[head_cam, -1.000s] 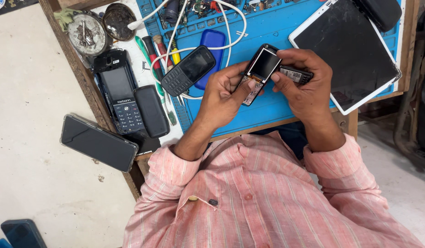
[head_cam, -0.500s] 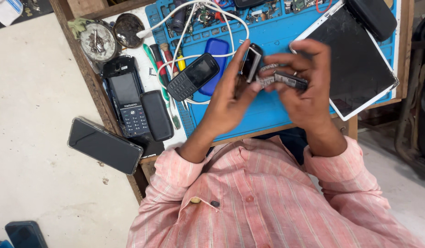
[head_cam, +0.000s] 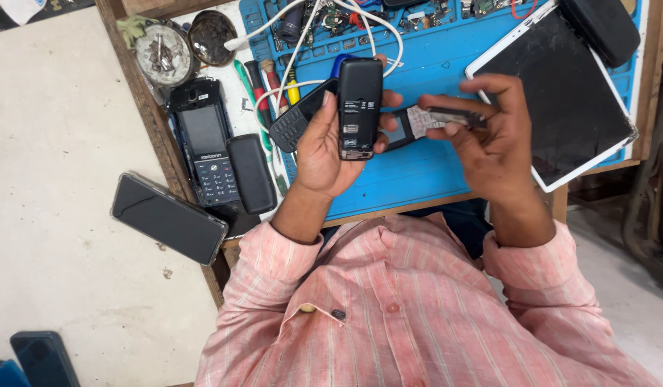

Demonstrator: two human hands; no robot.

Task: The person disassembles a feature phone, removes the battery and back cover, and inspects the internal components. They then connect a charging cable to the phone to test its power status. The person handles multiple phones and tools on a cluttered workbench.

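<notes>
We hold a black phone body (head_cam: 360,107) upright above the blue mat (head_cam: 417,172), its open back facing us. Our left hand (head_cam: 331,147) wraps it, grip pressed on both edges. Our right hand (head_cam: 492,140) pinches a thin flat part (head_cam: 446,118) just right of the phone, apart from it. We judge that part could slip from so light a pinch and drop among the wires (head_cam: 310,29). On the surface, 1 keypad phone (head_cam: 206,147) lies left, a tablet (head_cam: 560,100) right.
</notes>
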